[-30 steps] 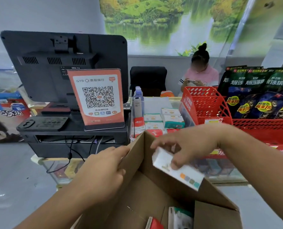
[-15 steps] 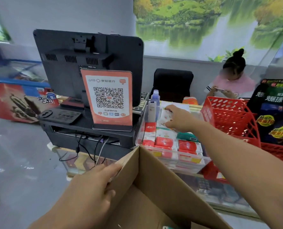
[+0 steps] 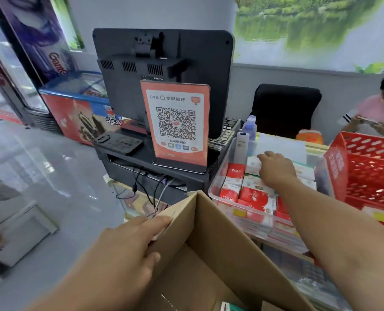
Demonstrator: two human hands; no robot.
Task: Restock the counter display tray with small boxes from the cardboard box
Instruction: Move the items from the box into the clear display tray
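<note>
At lower centre of the frame the left hand [image 3: 128,250] grips the upright flap of the cardboard box [image 3: 211,261], fingers curled over its edge and thumb on the inner face. The right arm stretches up and to the right, its right hand [image 3: 276,169] palm-down inside the clear display tray [image 3: 218,182] at centre right. Its fingertips rest on a white small box [image 3: 252,165] near the tray's back; whether they pinch it cannot be told. Red and white packets [image 3: 250,195] fill the tray's front, beside a red basket [image 3: 366,169].
</note>
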